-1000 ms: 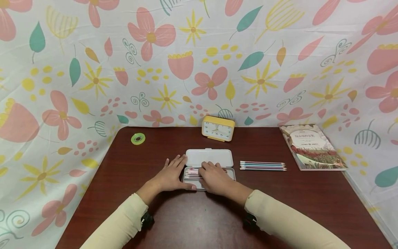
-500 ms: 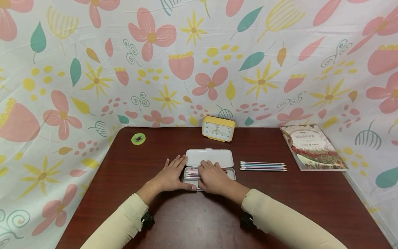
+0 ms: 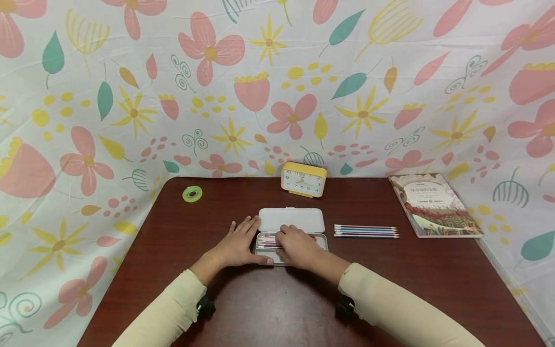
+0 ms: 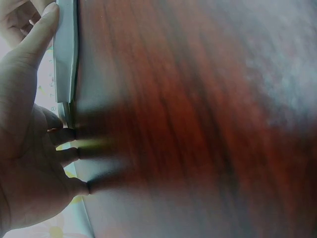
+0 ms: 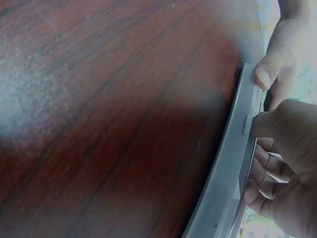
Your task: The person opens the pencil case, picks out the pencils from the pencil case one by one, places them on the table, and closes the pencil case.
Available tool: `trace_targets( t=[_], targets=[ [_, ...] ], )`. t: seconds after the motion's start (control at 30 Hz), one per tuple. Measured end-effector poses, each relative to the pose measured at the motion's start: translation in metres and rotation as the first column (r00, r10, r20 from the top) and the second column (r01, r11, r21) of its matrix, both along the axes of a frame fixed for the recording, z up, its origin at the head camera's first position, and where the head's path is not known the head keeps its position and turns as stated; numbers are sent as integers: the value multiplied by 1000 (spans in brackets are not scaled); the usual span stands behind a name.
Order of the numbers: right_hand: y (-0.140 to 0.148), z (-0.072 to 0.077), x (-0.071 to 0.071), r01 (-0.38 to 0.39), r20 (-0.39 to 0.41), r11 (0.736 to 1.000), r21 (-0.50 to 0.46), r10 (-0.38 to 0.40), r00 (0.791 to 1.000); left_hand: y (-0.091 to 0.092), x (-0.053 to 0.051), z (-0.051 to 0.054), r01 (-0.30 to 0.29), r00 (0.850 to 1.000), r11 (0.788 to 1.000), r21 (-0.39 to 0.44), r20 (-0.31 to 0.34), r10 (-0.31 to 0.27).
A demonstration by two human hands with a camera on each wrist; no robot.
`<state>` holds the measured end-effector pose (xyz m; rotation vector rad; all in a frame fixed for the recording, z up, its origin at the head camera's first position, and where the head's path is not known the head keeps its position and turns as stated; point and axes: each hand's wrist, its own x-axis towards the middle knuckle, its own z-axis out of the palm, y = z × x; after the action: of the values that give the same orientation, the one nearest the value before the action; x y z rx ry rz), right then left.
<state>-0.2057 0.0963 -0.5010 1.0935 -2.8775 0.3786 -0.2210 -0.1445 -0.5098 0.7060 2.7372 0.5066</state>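
An open pencil case (image 3: 289, 220) lies on the table, its white lid folded back toward the clock. Pencils (image 3: 268, 242) lie lengthwise in its tray, partly hidden by my right hand (image 3: 299, 249). That hand reaches in from the right, fingers curled over the pencils and thumb on the near side; the fingertips are hidden in the head view. In the right wrist view, the curled fingers (image 5: 267, 168) dip behind the case's front wall (image 5: 233, 144). My left hand (image 3: 236, 246) is spread at the case's left end, its thumb (image 4: 47, 22) resting on the near edge.
Several pencils (image 3: 366, 231) lie in a row right of the case. A yellow alarm clock (image 3: 304, 179) stands behind it. At the back left lies a green tape roll (image 3: 192, 193), and at the right a book (image 3: 435, 205). Patterned cloth (image 3: 234, 96) hangs behind the table (image 3: 260, 308).
My right hand has shifted slightly left over the pencils and stays in the case. The left hand and the case have not visibly moved.
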Motion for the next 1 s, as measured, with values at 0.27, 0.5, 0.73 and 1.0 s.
trace_targets(
  t=[0.27,0.5,0.73,1.0],
  targets=[
    [3,0,0,-26,-10,999,-32,26,1000,-2,-1,-2,7,1000,1000,21,0,-7],
    [4,-2,-1,-51,-59,997,-62,47,997,-2,-2,-2,11,1000,1000,20,-6,-11],
    [3,-1,0,-28,-57,999,-24,27,998,0,-1,-1,4,1000,1000,10,-8,-4],
    [7,5,1,-15,-110,1000,-19,13,994,-1,0,0,0,1000,1000,-1,7,0]
  ],
)
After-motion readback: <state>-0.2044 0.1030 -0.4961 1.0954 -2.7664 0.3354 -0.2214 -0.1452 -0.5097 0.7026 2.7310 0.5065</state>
